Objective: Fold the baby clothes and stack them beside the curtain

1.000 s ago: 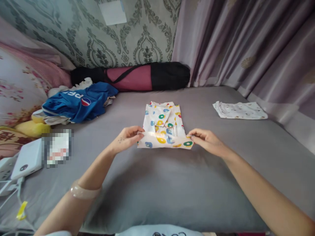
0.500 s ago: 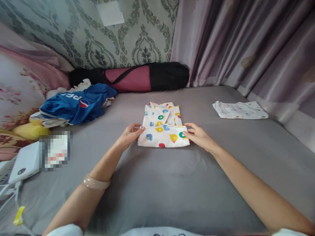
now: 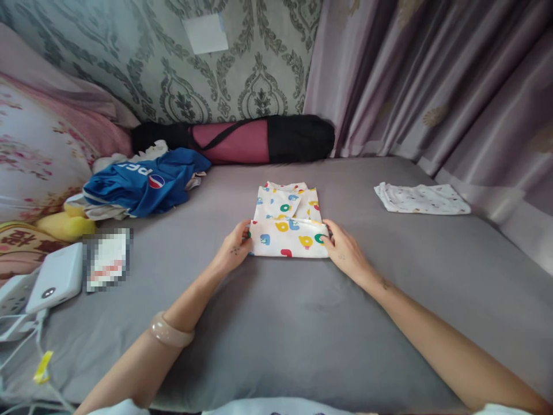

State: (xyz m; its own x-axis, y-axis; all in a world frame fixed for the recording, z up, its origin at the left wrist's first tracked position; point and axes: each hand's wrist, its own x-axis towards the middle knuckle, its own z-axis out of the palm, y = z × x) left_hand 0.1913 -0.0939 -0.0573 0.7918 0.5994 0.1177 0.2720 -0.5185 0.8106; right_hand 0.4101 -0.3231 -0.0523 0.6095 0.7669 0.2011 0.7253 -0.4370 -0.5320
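A white shirt [image 3: 287,236] printed with yellow, blue, green and red shapes lies partly folded on the grey bed sheet [image 3: 276,323]. Its lower part is turned up into a band, and its neck end points away from me. At the left end of this band, my left hand [image 3: 235,246] is closed on the cloth, fingers curled behind the edge. My right hand [image 3: 344,246] grips the opposite end, its thumb near a green shape. Some fingertips of both hands are hidden by the fabric.
A folded white spotted cloth [image 3: 423,199] lies at right. On the left are a blue garment [image 3: 142,184] on other clothes, a yellow plush [image 3: 64,225], a white power bank [image 3: 56,276] and cables [image 3: 41,340]. A black-and-maroon long bag [image 3: 237,141] lies along the wall.
Both hands have closed further round the ends of the folded band, and its side edges are drawn slightly inward. The view has shifted a little.
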